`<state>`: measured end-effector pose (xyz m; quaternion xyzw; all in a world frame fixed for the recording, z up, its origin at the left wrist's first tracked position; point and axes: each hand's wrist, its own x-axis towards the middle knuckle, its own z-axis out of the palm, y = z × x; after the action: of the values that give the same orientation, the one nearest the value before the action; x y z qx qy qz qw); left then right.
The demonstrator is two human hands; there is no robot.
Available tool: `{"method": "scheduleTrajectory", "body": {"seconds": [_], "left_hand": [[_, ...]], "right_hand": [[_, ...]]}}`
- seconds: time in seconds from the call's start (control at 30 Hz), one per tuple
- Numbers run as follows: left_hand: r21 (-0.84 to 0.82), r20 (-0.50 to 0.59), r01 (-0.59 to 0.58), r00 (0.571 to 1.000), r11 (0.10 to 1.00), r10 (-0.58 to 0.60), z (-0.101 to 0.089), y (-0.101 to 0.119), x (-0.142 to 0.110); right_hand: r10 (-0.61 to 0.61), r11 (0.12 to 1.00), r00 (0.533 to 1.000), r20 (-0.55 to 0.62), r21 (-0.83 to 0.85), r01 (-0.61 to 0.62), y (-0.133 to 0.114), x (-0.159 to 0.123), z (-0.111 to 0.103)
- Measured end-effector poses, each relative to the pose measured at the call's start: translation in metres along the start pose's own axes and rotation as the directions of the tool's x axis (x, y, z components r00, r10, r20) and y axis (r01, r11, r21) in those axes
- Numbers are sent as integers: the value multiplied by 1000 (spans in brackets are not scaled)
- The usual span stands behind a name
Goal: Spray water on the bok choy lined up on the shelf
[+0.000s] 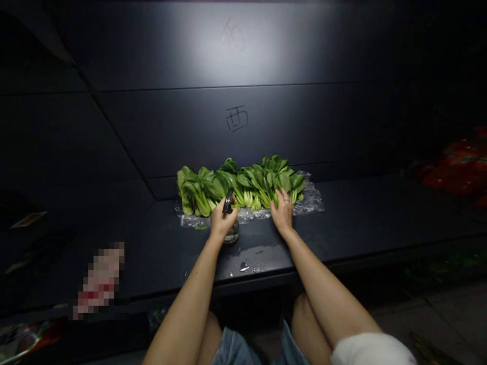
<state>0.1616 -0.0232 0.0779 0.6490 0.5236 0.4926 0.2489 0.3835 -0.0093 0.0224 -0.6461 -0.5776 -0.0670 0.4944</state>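
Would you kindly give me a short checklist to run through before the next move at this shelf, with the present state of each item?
1. Left hand firmly around spray bottle: ok.
2. Spray bottle's nozzle aimed at the greens: cannot tell, the trigger head is dark and seen edge-on.
3. Liquid level in the spray bottle: cannot tell, the hand covers most of it.
4. Right hand in contact with bok choy: ok, fingertips rest on the stems.
5. Bok choy lying on plastic sheet: ok, in one row.
6. Shelf dry in front of the hands: not ok, water droplets lie there.
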Motion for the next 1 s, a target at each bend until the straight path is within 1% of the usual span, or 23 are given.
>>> {"method": "scheduleTrajectory", "body": {"seconds": [0.1, 0.37, 0.67, 1.0], "left_hand": [[5, -16, 15, 1000, 1000, -15, -4, 0, 0], [-49, -74, 40, 996, 998, -44, -8, -6, 2], [-13, -52, 40, 998, 999, -41, -14, -8, 1], [-52, -71, 61, 995, 997, -65, -20, -13, 3]], "right_hand": [[-10, 1000, 1000, 5, -2, 11, -3, -1, 2], [-19, 1000, 999, 46, -14, 19, -12, -3, 10], [-53, 998, 996, 65, -14, 54, -21, -2, 14], [-27, 998, 994, 110, -60, 33, -28, -8, 20]]}}
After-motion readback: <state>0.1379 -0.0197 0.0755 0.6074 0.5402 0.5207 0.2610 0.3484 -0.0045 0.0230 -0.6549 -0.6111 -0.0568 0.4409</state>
